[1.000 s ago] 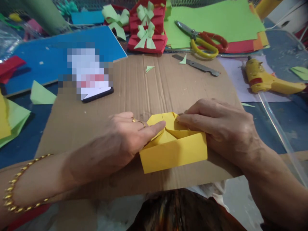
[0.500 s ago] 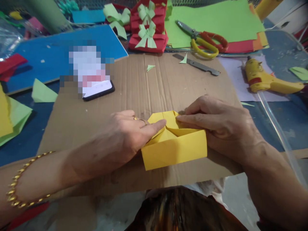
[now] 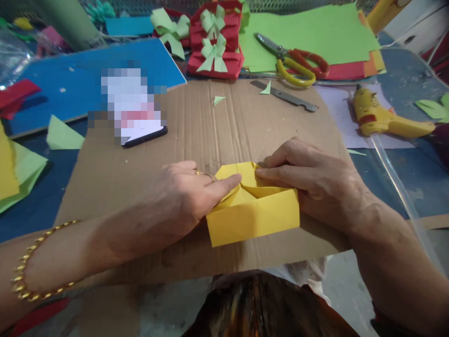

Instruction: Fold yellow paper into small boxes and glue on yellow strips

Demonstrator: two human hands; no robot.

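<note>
A folded yellow paper box (image 3: 256,217) stands on the brown cardboard sheet (image 3: 196,117), its front wall upright and its far side folded inward. My left hand (image 3: 192,189) grips its left side, with a finger extended over the fold at the middle. At the right side, my right hand (image 3: 310,175) pinches the far right corner between thumb and fingers. The left palm and the lower fingers of both hands are partly hidden.
Beyond the box lie a phone (image 3: 145,135), a grey blade (image 3: 294,99), scissors (image 3: 296,72) and red paper pieces with green bows (image 3: 213,54). A yellow glue gun (image 3: 377,117) rests at the right. Green paper (image 3: 65,135) lies at the left.
Both hands keep the same hold on the yellow box. Objects on the right appear slightly further left, as the view has shifted a little.
</note>
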